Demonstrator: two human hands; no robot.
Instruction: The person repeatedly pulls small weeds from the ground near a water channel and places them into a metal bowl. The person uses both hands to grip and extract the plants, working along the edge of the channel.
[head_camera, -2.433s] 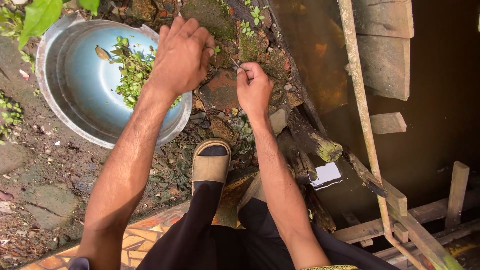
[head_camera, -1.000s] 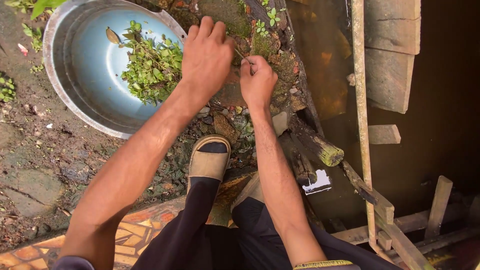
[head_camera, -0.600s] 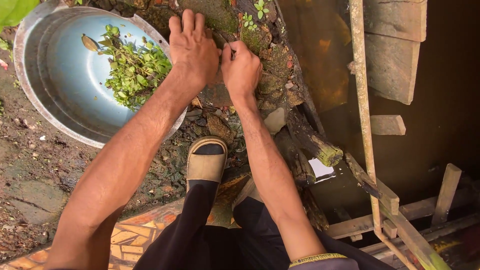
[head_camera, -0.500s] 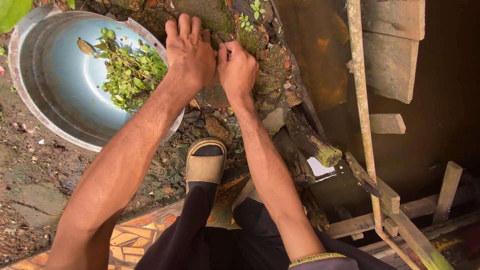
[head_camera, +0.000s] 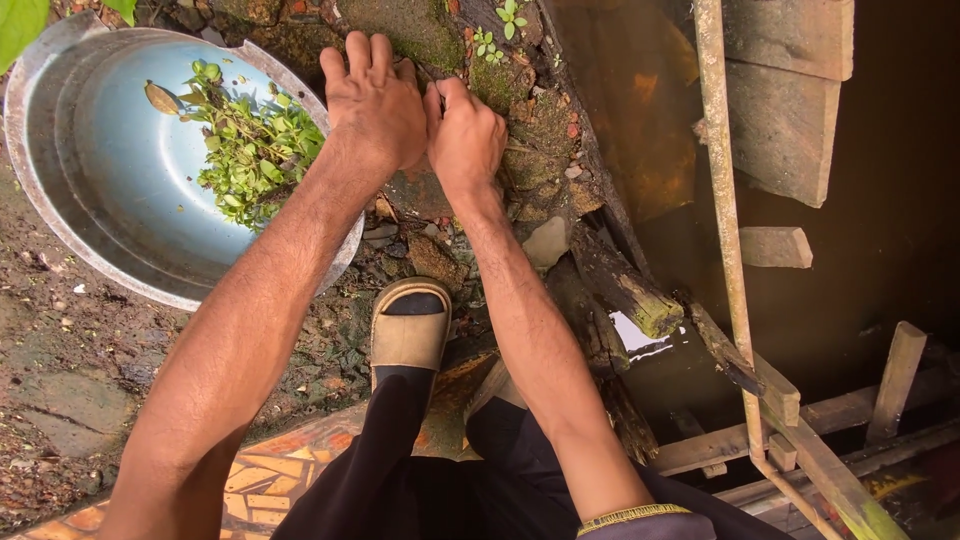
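Mossy bricks (head_camera: 520, 130) lie under left hand (head_camera: 375, 105), right hand (head_camera: 465, 135).

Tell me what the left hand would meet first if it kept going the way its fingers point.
Probably the moss-covered stone ledge just beyond the left hand; its fingers already lie against that mossy ground, though depth is hard to judge.

Packages, labels, signs, screens — none in view; nothing printed or boxed shows anywhere on the ground, the stones or the timber
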